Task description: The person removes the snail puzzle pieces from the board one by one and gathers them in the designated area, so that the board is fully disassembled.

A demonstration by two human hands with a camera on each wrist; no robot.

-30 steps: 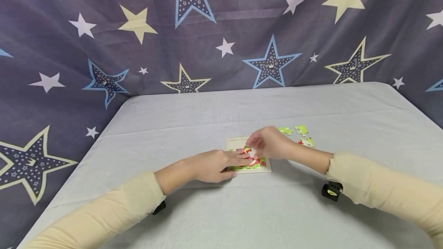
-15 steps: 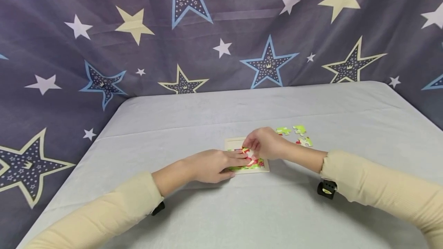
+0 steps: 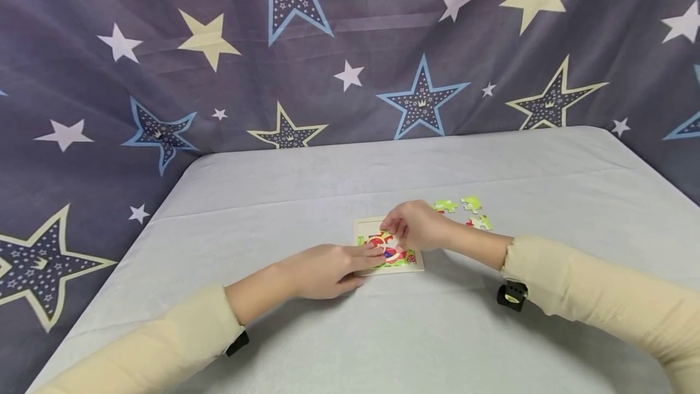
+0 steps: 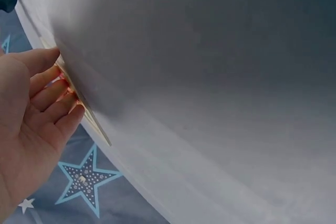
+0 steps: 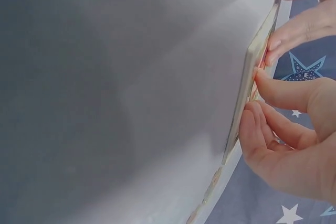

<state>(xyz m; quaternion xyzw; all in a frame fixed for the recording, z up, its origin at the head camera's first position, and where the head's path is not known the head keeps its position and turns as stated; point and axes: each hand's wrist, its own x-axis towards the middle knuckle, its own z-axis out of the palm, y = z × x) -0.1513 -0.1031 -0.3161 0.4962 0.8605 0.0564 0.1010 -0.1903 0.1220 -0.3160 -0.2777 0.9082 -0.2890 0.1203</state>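
Observation:
A small jigsaw board (image 3: 363, 224) with a pale wooden rim lies flat on the table, its picture red, green and white. My left hand (image 3: 330, 269) comes in from the left, and its nearly straight fingers rest on the picture. From the right, my right hand (image 3: 422, 227) reaches over the board's right half. Its curled fingers and thumb pinch a jigsaw piece (image 5: 254, 94) low against the board; most of that piece is hidden. In the left wrist view, the left fingers (image 4: 51, 94) lie over the board, which shows edge-on.
Several loose jigsaw pieces (image 3: 471, 203) in green, red and white lie beyond my right forearm. A pale grey cloth covers the table (image 3: 306, 181). Behind it hangs a dark curtain (image 3: 383, 29) printed with stars.
My left hand has slid slightly left and toward me, uncovering more of the red picture. The right hand stays at the same part of the board. The head view has shifted a little.

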